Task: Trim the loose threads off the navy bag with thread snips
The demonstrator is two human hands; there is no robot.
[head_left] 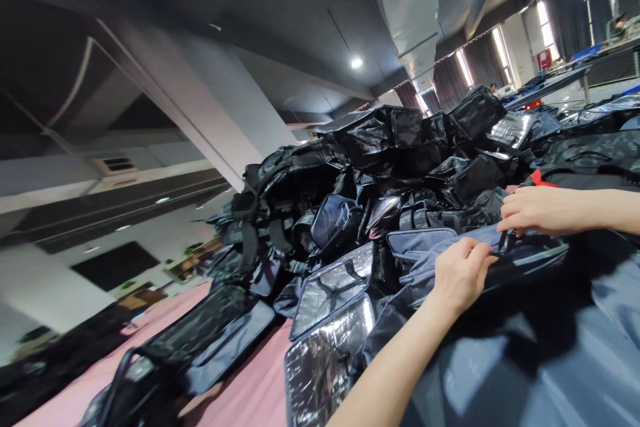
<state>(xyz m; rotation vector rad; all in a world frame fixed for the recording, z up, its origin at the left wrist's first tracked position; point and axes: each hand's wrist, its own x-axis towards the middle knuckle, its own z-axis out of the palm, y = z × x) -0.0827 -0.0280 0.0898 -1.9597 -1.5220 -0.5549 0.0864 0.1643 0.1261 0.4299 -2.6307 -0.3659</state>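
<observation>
Head view: left hand (461,271) and right hand (537,210) are pinching, fingers closed, a grey-blue bag (440,247); black bags (380,147) are piling at 12 o'clock.

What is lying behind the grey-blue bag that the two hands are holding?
Behind the grey-blue bag, held by the left hand and right hand, rises a heap of dark bags, many in shiny plastic. What lies under the heap is covered.

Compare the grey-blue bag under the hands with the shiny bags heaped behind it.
The grey-blue bag is matte and bare, gripped by the left hand and the right hand. The shiny bags are darker, wrapped in glossy plastic, piled high and untouched. Both are soft zipped fabric bags.
</observation>
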